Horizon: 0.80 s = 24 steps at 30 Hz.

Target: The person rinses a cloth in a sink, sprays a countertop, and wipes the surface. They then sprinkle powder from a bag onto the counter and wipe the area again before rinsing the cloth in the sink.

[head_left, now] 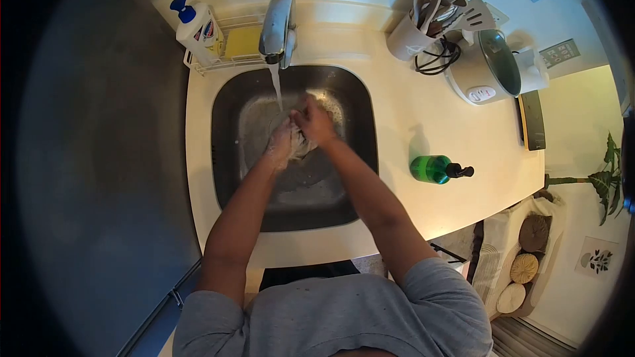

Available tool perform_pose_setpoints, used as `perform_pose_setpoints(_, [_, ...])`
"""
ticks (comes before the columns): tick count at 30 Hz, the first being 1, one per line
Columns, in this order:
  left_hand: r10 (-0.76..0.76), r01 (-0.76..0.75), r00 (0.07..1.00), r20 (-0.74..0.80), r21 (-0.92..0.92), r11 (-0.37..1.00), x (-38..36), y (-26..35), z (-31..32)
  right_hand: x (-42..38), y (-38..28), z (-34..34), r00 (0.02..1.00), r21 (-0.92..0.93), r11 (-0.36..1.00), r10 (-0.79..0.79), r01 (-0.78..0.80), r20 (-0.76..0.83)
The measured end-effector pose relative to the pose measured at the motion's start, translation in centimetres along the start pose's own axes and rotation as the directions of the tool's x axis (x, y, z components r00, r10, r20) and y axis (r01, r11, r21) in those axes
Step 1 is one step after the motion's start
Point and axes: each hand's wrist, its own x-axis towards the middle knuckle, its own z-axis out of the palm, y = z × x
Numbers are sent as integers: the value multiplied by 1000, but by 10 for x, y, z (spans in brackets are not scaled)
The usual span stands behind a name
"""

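Note:
Both of my hands are together inside the dark sink [228,188], just to the right of the water stream [276,86] running from the chrome faucet [276,23]. Soapy and wet, my left hand [283,140] is closed on a pale wet cloth [304,150] that bunches beneath the fingers. My right hand [316,123] presses against the left from the other side, its fingers curled on the same cloth. Much of the cloth is covered by the hands, and motion blurs the fingers a little.
A white pump bottle [202,32] and a yellow sponge [243,42] sit in a wire rack behind the sink. On the right counter stand a green pump bottle [433,169], a utensil holder [405,38] and a rice cooker [477,73].

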Motion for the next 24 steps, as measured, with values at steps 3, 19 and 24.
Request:
perform_pose_setpoints(3, [300,-290,954,9,285,914,-46,42,27,0,-3,-5,984,231,967,68,-106,164])
perform_pose_setpoints(19, [149,-272,949,276,488,829,-33,49,-65,10,-4,-113,853,-425,883,56,201,519])
perform_pose_setpoints(24, [89,-104,994,-65,-261,960,13,2,-15,-7,-1,-26,960,915,291,89,-279,264])
